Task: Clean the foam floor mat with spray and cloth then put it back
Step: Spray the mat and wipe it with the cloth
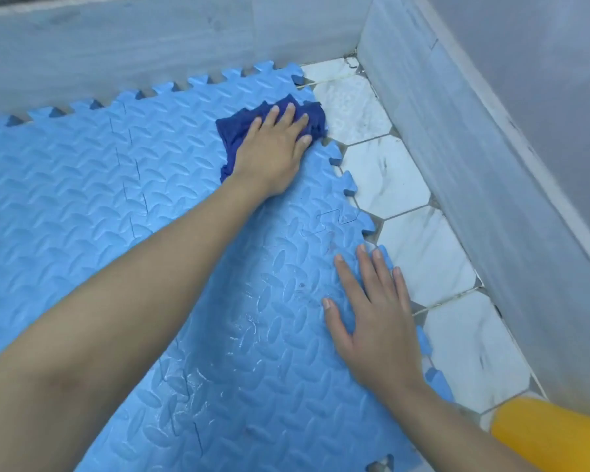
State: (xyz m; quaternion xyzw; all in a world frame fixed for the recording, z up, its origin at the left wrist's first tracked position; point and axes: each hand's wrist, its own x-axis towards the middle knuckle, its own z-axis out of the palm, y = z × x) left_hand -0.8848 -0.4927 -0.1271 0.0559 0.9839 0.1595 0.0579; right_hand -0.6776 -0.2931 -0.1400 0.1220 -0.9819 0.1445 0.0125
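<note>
A light blue foam floor mat of interlocking tiles with a leaf-pattern surface covers most of the floor. It looks wet and shiny near the lower middle. A dark blue cloth lies bunched near the mat's far right corner. My left hand presses down on the cloth, fingers spread over it. My right hand lies flat and open on the mat's right edge, holding nothing. No spray bottle is in view.
White marble-look hexagon floor tiles run along the mat's right side. A grey skirting and wall rise on the right, another wall at the back. A yellow sleeve shows at the lower right.
</note>
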